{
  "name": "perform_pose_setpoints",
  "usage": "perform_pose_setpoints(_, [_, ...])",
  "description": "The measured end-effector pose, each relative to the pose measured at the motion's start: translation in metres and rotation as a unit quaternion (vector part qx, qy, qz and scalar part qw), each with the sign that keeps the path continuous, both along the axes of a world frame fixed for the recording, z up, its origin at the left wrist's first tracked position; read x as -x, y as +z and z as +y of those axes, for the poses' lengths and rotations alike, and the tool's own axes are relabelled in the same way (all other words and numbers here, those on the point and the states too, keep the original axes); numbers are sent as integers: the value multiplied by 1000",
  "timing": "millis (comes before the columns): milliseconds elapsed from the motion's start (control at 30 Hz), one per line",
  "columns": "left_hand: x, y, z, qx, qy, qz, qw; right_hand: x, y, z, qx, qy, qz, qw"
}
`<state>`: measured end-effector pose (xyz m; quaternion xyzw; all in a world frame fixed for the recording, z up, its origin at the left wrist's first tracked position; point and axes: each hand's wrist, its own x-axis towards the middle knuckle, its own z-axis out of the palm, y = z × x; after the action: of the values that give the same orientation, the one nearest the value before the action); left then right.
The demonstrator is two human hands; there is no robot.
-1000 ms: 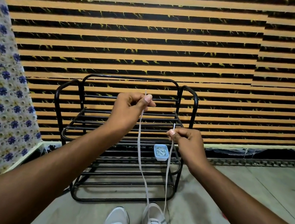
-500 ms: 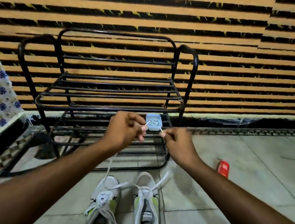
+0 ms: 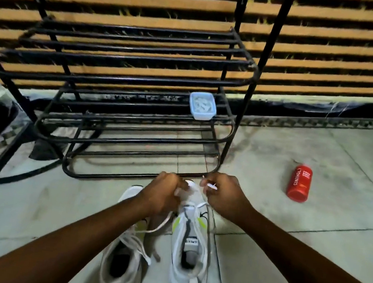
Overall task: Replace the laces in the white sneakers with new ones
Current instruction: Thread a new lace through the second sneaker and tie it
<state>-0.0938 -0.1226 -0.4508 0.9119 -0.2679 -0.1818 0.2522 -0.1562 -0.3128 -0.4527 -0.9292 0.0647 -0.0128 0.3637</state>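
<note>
White lace (image 3: 205, 206) is pinched by the right hand (image 3: 222, 195) at the right sneaker (image 3: 191, 245) toe on the floor, likely for threading; left hand (image 3: 161, 195) grips its other end.

Two white sneakers side by side on the floor just in front of the black rack (image 3: 122, 113), toes toward it. Right sneaker (image 3: 189, 257): yellow-green side panels, white lace (image 3: 205, 206) threaded only near the toe, tongue exposed. Left sneaker (image 3: 122, 266): farther from the rack, loose white lace (image 3: 140, 242) draped over its opening.
</note>
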Motion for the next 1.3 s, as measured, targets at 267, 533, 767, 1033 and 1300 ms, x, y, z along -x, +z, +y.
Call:
perform_pose_setpoints(267, [8, -40, 3, -137, -59, -68, 986, 9, -42, 7, 147, 126, 44, 980])
perform_pose_setpoints(533, [23, -43, -6, -173, -48, -144, 973, 6, -39, 3, 263, 171, 28, 949])
perform_pose_setpoints(767, [21, -43, -10, -204, -53, -182, 960, 9, -40, -2, 271, 154, 4, 950])
perform_pose_setpoints(1033, [20, -42, -12, -202, -59, -181, 961, 15, -27, -13, 286, 146, -17, 947])
perform_pose_setpoints(1300, [21, -41, -12, -206, -61, -175, 961, 21, -19, -25, 295, 103, 14, 950])
